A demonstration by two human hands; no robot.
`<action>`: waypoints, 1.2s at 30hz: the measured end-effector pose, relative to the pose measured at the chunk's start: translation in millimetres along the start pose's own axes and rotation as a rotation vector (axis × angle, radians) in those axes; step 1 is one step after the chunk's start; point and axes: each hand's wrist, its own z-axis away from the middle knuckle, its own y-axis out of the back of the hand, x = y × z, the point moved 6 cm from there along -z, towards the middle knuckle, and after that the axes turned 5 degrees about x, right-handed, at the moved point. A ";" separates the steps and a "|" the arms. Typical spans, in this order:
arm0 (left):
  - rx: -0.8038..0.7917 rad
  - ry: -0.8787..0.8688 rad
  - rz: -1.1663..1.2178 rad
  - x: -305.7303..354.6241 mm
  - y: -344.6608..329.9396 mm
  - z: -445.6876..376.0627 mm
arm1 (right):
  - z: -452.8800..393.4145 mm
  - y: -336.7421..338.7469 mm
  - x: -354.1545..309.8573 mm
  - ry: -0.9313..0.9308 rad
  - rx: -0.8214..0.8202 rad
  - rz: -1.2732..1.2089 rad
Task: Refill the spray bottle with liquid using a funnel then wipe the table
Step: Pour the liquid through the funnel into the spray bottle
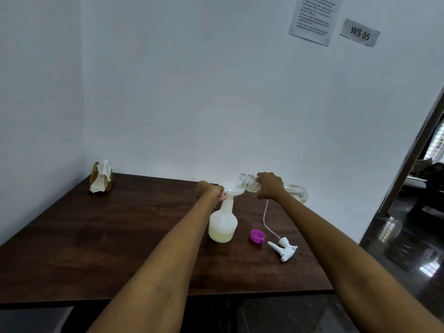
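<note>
A white translucent spray bottle (pixel 222 223) stands on the dark wooden table (pixel 120 236), with pale yellow liquid in its lower part. A clear funnel (pixel 230 187) sits in its neck. My left hand (pixel 208 190) grips the funnel rim and bottle neck. My right hand (pixel 270 185) holds a clear refill bottle (pixel 249 182) tipped on its side, its open mouth over the funnel. The white spray trigger head (pixel 284 248) with its thin tube lies on the table to the right. A purple cap (pixel 257 236) lies beside it.
A brown tissue pack (pixel 101 178) with white tissue sticking out stands at the table's back left corner against the wall. Paper notices (pixel 314 18) hang on the white wall. An open doorway (pixel 422 188) and glossy floor lie to the right.
</note>
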 end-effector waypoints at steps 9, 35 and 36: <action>0.006 -0.030 0.020 4.8 1.2 4.9 | -0.7 3.9 -0.3 0.004 0.010 -0.025; -0.001 -0.029 0.013 4.1 1.0 3.4 | 1.0 4.9 -4.4 0.033 0.009 0.021; 0.001 -0.030 0.004 4.4 1.3 4.0 | 1.4 4.8 -4.4 0.031 0.007 0.014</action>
